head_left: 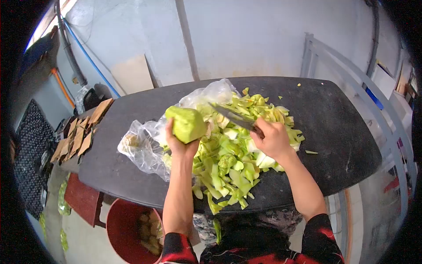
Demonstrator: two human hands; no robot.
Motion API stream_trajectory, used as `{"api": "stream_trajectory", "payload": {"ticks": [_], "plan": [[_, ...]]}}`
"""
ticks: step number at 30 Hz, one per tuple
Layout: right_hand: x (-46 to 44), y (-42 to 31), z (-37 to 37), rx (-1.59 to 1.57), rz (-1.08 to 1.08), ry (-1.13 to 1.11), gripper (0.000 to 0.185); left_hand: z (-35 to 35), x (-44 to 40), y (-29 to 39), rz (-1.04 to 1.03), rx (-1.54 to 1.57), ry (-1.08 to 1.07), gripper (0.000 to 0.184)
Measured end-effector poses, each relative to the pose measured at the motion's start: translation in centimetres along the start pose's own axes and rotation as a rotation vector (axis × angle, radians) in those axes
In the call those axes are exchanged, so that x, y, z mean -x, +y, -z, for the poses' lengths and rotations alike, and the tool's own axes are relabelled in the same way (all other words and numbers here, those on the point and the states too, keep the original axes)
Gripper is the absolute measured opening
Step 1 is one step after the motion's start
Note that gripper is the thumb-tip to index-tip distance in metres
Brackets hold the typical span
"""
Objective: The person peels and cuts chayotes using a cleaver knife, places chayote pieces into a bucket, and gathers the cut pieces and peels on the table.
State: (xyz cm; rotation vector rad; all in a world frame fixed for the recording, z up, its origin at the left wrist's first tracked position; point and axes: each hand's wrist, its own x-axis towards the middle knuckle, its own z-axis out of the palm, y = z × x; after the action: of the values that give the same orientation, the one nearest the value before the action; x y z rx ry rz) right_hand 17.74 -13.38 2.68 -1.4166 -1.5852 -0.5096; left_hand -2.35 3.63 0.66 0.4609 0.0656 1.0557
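My left hand holds up a large pale green vegetable with cut, faceted sides, its fingers wrapped round the lower left. To the right, my right hand grips a dark-bladed knife by its handle, the blade pointing up and left towards the vegetable without touching it. Beneath both hands lies a wide heap of green peelings and trimmings. A clear plastic bag is spread at the left of the heap, with a pale lump inside it.
The dark table has a rounded edge near my body. Below its left side stand a red bucket with pale pieces inside and a red stool. Cardboard pieces lie at the left; a grey metal rail runs along the right.
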Motion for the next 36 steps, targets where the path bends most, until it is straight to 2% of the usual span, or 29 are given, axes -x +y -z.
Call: {"api": "stream_trajectory", "payload": {"ticks": [1, 4, 6, 7, 10, 11, 12, 17, 19, 20, 21, 23, 25, 27, 31, 33, 36], "plan": [[0.3, -0.3, -0.3, -0.005, 0.0, -0.002, 0.015, -0.1, 0.1, -0.4, 0.0, -0.098, 0.063, 0.052], [0.6, -0.9, -0.5, 0.178, 0.29, -0.014, 0.017, -0.6, 0.6, -2.3, 0.127, -0.103, 0.037, 0.054], [0.5, -2.3, -0.2, 0.196, 0.34, -0.004, 0.016, -1.3, 1.0, -3.2, 0.205, -0.127, -0.084, 0.059], [0.5, -2.9, -0.2, 0.208, 0.396, 0.013, 0.016, -1.1, 1.3, -3.7, 0.231, -0.109, -0.07, 0.056], [0.6, -3.5, -0.5, 0.23, 0.445, 0.069, 0.014, -1.8, 2.1, -4.5, 0.217, -0.126, -0.082, 0.05], [0.6, -3.6, -0.5, 0.234, 0.47, 0.074, 0.014, -1.0, 1.5, -4.8, 0.208, -0.089, -0.184, 0.048], [0.6, -3.7, -0.4, 0.238, 0.482, 0.084, 0.014, -1.0, 1.5, -4.8, 0.213, -0.09, -0.177, 0.048], [0.8, -3.3, -0.3, 0.218, 0.467, 0.054, 0.014, -1.3, 1.9, -4.8, 0.238, -0.107, -0.168, 0.048], [1.0, -1.8, -0.8, 0.174, 0.459, 0.033, 0.015, -2.2, 2.5, -4.4, 0.231, -0.108, -0.081, 0.052], [1.0, -0.3, -1.4, 0.187, 0.359, -0.01, 0.016, -0.9, 1.9, -3.9, 0.296, -0.126, 0.011, 0.056], [0.7, 0.4, -1.3, 0.203, 0.261, -0.048, 0.017, -0.7, 1.8, -3.9, 0.17, -0.131, 0.102, 0.06], [0.5, 0.7, -0.8, 0.201, 0.238, -0.044, 0.017, -0.6, 1.0, -2.9, 0.199, -0.18, -0.121, 0.067], [0.3, -0.4, -0.4, 0.187, 0.298, -0.055, 0.017, -0.6, 1.0, -2.3, 0.252, -0.117, -0.205, 0.068], [0.4, -2.0, -0.1, 0.18, 0.3, -0.082, 0.018, -0.5, 0.7, -2.3, 0.217, -0.219, -0.233, 0.067], [0.7, -1.9, -0.1, 0.117, 0.343, -0.079, 0.017, 0.0, 1.2, -2.4, 0.283, -0.177, -0.243, 0.061], [0.4, -0.2, -0.5, 0.093, 0.211, -0.082, 0.018, 0.6, 0.8, -2.3, 0.291, -0.139, -0.263, 0.061], [0.5, -0.4, -0.5, 0.179, 0.224, -0.085, 0.02, -0.3, 1.0, -2.5, 0.256, -0.124, -0.26, 0.063]]}}
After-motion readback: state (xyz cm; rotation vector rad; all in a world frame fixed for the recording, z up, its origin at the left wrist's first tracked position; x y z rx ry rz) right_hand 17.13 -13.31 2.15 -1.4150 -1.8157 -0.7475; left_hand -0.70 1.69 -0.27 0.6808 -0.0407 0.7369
